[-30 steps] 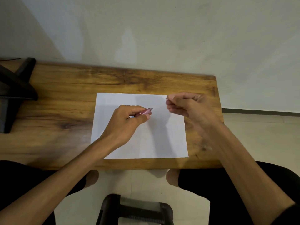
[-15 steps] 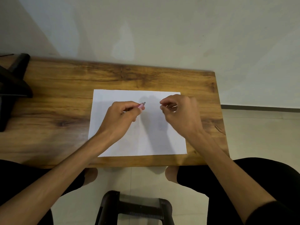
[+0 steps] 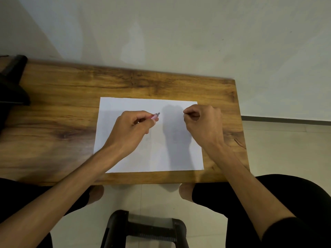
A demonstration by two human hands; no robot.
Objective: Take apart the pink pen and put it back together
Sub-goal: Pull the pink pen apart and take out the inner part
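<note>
My left hand [image 3: 132,129] is curled round the pink pen [image 3: 155,116] over the white paper [image 3: 154,154]. The pen's long axis runs left to right, its grey end poking out toward my right hand [image 3: 202,124]. That hand hangs near, apart from the pen, fingers curled and pinched together; I cannot tell whether they hold a small part. The gap between tip and pinch is what matters.

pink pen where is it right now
In the head view the pink pen is gripped in the left hand, its tip poking out toward the right hand, above the middle of the white paper on the wooden table.
</note>
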